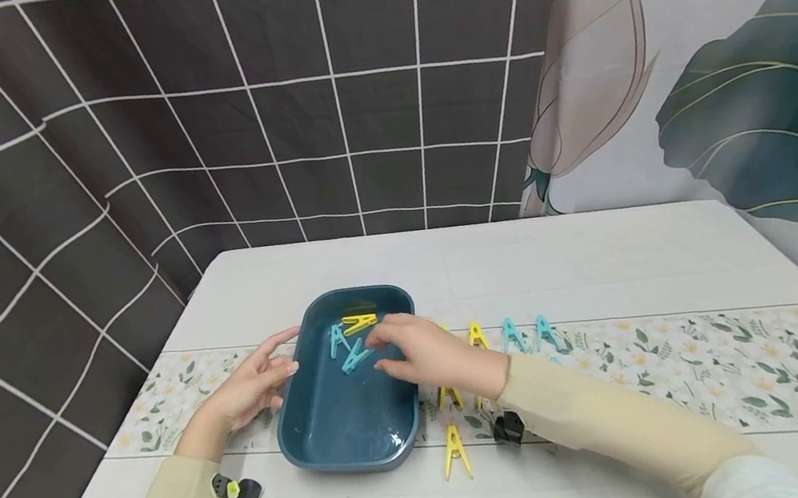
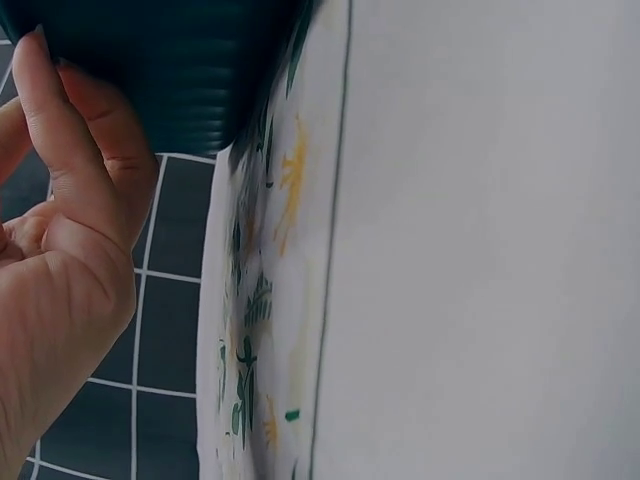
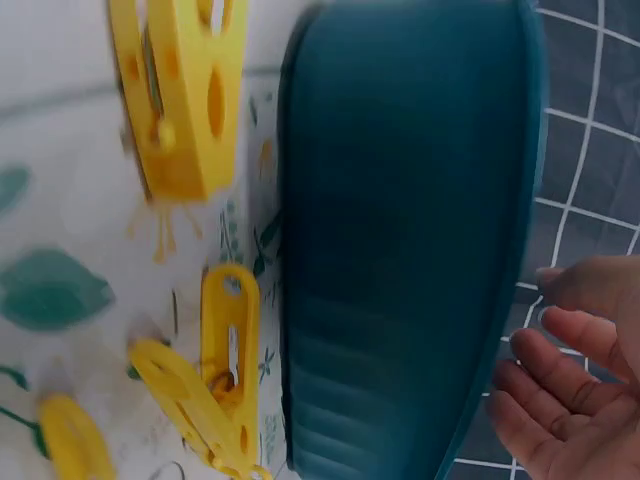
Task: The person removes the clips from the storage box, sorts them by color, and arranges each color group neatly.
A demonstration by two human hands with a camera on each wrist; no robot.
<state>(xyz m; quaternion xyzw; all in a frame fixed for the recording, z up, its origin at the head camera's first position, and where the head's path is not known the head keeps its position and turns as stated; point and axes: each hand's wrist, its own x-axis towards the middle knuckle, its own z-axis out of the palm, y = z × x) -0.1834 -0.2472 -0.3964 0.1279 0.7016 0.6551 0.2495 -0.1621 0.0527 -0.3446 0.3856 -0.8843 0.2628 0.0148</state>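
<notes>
A dark blue plastic basin (image 1: pixel 350 424) stands on the table, with two light-blue clothespins (image 1: pixel 357 357) and a yellow clothespin (image 1: pixel 359 322) lying inside. Over its right side reaches my right hand (image 1: pixel 420 351), thumb and fingers apart, close to the lower blue clothespin. In the right wrist view nothing shows between those fingers (image 3: pixel 560 390). My left hand (image 1: pixel 254 386) is at the basin's left side, its fingers relaxed; the left wrist view shows fingertips against the basin wall (image 2: pixel 150 70). Right of the basin stand several clothespins, including a yellow one (image 1: pixel 454 450), partly hidden behind my right arm.
Two light-blue clothespins (image 1: pixel 546 332) and a yellow one (image 1: pixel 477 335) stand beyond my right forearm. A floral band crosses the white tablecloth (image 1: pixel 597 256). A dark grid-patterned curtain (image 1: pixel 380 108) hangs behind and to the left of the table.
</notes>
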